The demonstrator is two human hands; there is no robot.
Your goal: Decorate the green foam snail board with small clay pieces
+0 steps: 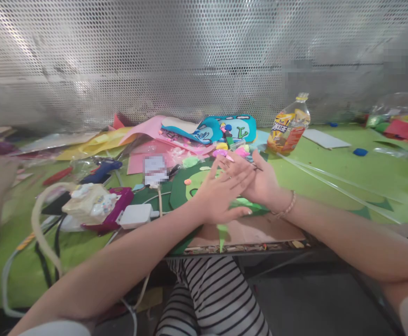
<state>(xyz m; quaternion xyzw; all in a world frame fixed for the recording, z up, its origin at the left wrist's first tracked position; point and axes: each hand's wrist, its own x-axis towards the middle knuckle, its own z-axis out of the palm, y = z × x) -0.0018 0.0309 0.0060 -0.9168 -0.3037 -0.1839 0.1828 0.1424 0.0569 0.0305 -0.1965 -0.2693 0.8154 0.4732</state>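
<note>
My left hand [226, 189] lies palm down with straight fingers across the upturned palm of my right hand [263, 182]. A thin dark strand [257, 166] sticks out between the two hands, near the right fingers. Most of the strand is hidden, and its material is unclear. Beneath the hands lies a dark green sheet [179, 191] with lighter green shapes and a small orange dot [187, 182]. Just beyond my fingertips are small purple, yellow and pink lumps [220, 152], with a pale green lump [190, 162] to their left.
A partly filled drink bottle [287, 126] stands back right, near a white slab [326, 138] and clear strips [336, 184]. Chargers and cables [137, 216], a decorated box [90, 204] and a blue glue gun [102, 171] lie left. Blue pictured sheets [245, 128] rest behind.
</note>
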